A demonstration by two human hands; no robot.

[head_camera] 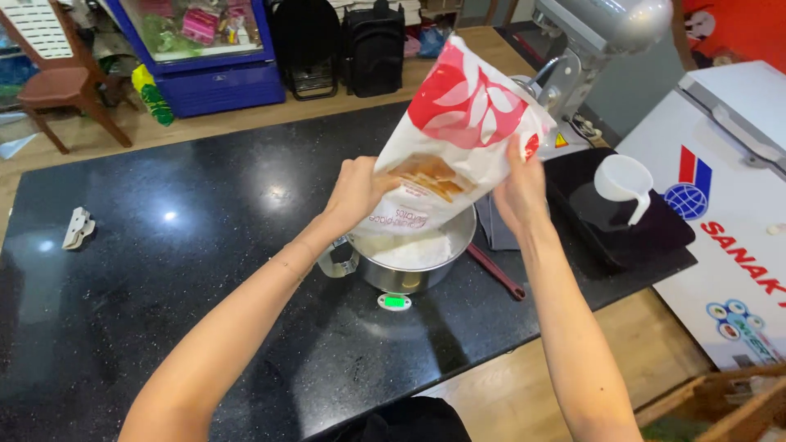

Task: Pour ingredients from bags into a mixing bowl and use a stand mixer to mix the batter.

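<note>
The left hand (354, 190) and right hand (519, 190) gripped a tilted bag (458, 135), its mouth hidden inside the bowl (413, 274) below them. The bowl probably sat on a scale (395, 301), mostly covered. A measuring cup (624, 182) lay right of the right hand; the mixer (602, 33) behind was cut off.

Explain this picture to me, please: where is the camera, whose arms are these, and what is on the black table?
The camera sits on a person's head and looks down, so the two bare arms are that person's own. Both hands, the left hand and the right hand, hold a white and red bag, tilted over a metal bowl with white powder inside. The bowl stands on a small scale with a green display. On the black table there also lie a white clip, a dark tray with a white measuring cup, and a dark red-handled tool. Behind stands a grey mixer.
</note>
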